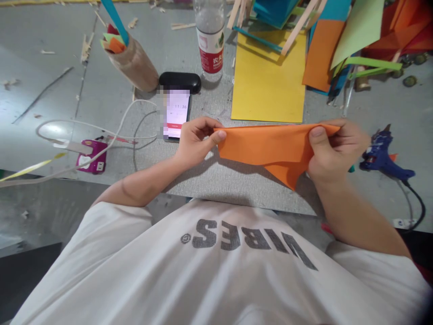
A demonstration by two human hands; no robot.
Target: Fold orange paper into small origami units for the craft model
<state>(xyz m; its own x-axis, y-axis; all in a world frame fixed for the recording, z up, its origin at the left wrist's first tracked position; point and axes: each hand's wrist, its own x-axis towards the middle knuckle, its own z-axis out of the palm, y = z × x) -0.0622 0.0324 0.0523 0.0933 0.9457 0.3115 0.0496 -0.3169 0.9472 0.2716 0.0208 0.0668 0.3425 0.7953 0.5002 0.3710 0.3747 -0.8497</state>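
Observation:
A folded sheet of orange paper [260,145] is stretched between my two hands, just above the table's near edge. Its upper edge runs nearly level, and a pointed flap hangs down on the right side. My left hand [201,137] pinches the left corner, thumb on top and fingers curled behind. At the right end, my right hand [333,149] grips the paper between thumb and bent fingers, with a small tip poking out past the thumb. Beyond the paper lies a yellow sheet [267,85]. A lit phone [177,113] is close to my left hand.
A blue glue gun [385,155] lies right of my right hand. A bottle [210,45], a black case [180,82] and a brown holder [135,65] with coloured paper stand farther back. Coloured sheets [324,54] pile up back right. White cables [111,131] run to a purple power adapter [94,158].

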